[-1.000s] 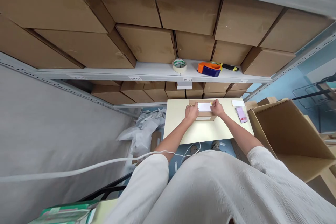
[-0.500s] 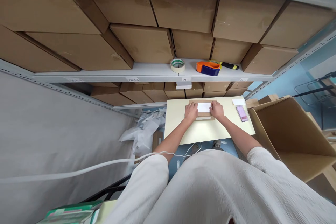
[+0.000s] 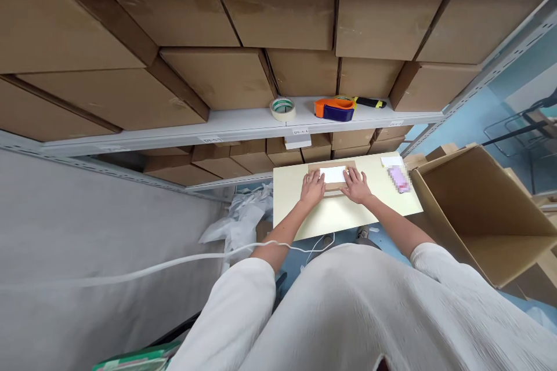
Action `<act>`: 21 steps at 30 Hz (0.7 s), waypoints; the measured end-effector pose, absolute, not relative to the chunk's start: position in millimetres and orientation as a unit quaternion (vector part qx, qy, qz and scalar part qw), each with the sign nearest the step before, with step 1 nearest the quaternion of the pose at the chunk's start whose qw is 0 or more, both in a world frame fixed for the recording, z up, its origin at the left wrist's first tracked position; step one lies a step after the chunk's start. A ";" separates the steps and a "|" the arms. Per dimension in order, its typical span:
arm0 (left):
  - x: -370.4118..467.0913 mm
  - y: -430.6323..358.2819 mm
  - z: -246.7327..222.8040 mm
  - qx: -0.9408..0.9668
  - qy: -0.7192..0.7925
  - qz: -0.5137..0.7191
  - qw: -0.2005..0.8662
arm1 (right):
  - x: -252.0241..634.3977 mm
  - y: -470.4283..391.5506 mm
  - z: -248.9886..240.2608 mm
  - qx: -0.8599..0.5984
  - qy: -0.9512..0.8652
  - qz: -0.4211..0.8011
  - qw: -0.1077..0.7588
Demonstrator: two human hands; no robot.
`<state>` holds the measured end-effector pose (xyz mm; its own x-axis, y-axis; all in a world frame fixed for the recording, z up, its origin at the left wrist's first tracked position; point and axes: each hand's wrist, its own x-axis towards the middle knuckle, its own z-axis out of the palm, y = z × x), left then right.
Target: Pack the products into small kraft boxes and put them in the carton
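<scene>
A small cardboard box [image 3: 333,187] lies on the pale yellow tabletop [image 3: 313,217] in front of me, with a white paper label [image 3: 332,175] across its upper face. My left hand [image 3: 313,186] rests on the left end of the label, fingers stretched out and slightly apart. On the label's right end lies my right hand [image 3: 356,185], its fingers spread over the paper and the box. Neither hand wraps round anything. Parts of the label's two ends are hidden under the fingers.
On the shelf ahead sit a tape roll [image 3: 282,108], an orange and blue tape dispenser [image 3: 334,109] and a black-handled tool [image 3: 369,102]. A pixelated purple item [image 3: 398,178] lies at the table's right. A large open carton [image 3: 491,214] stands beside it. A white cable [image 3: 174,262] crosses at left.
Both hands have gone from gripping the label's ends with bent fingers to lying flatter and spread on it. The label now lies on the box. The camera view has tilted slightly.
</scene>
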<state>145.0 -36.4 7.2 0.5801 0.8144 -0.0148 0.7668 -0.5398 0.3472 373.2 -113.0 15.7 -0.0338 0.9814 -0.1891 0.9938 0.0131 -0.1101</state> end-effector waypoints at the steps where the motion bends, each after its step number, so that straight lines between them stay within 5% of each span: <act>1: 145.2 -38.3 6.2 0.859 0.480 0.069 0.164 | 372.9 -114.5 15.3 0.710 0.694 -0.113 0.033; 8: 149.9 -46.8 10.8 0.781 0.561 0.033 0.271 | 371.2 -120.6 7.4 0.760 0.614 -0.206 -0.047; 21: 183.0 -70.3 45.2 0.843 0.476 0.101 0.229 | 418.7 -170.1 31.1 0.751 0.614 -0.162 -0.182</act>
<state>183.0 -70.3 45.2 0.5269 0.8486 -0.0482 0.7561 -0.4421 0.4826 418.7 -170.1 31.1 0.1933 0.9809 -0.0199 0.8627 -0.1796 -0.4727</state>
